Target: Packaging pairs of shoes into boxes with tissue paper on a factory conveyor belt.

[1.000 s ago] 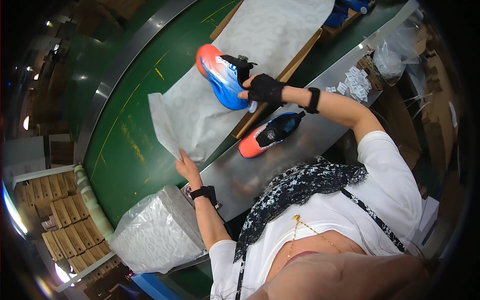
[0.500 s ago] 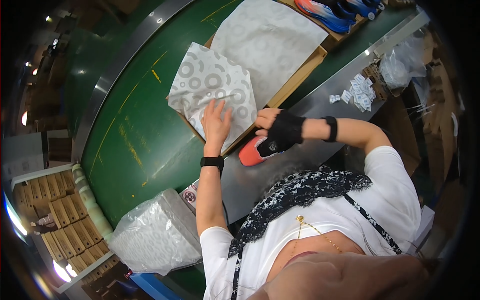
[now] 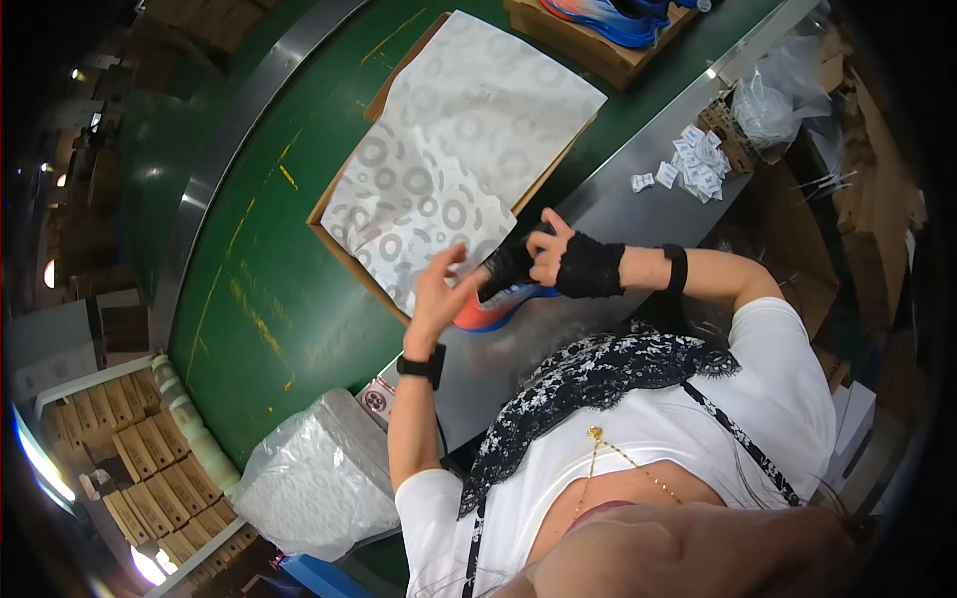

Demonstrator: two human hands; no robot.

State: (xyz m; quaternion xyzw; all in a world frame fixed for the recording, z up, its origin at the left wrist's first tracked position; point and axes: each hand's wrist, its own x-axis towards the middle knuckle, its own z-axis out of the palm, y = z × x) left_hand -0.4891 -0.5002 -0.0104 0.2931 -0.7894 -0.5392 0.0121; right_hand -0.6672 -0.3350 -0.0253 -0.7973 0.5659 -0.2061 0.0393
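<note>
While the bare left hand (image 3: 439, 294) is half open with its fingers parted and bent beside the toe, the right hand (image 3: 573, 261), in a black fingerless glove, curls its fingers over the shoe's dark opening; whether either has a firm hold, the blur does not let one tell. The shoe (image 3: 480, 317), red-orange at the toe and blue lower down, lies between them at the centre of the frame, partly hidden by the fingers, on the metal surface (image 3: 630, 211). Just above it, an open cardboard box (image 3: 361, 267) sits on a green belt (image 3: 239, 279), its inside covered by patterned white paper (image 3: 464, 130) that overhangs part of the rim. At the top right, another cardboard box (image 3: 573, 45) carries blue and orange footwear (image 3: 633, 22). Below that, small white packets (image 3: 698, 167) lie loosely piled on the metal, close to crumpled clear plastic (image 3: 768, 112). Near the left forearm, a small white item with a round mark (image 3: 377, 401) is wedged by a bulky plastic-wrapped bundle (image 3: 314, 473), which crowds the lower left. Beyond it, rows of brown boxes (image 3: 164, 468) fill a rack, and a curved metal rail (image 3: 264, 95) borders the belt at the upper left.
</note>
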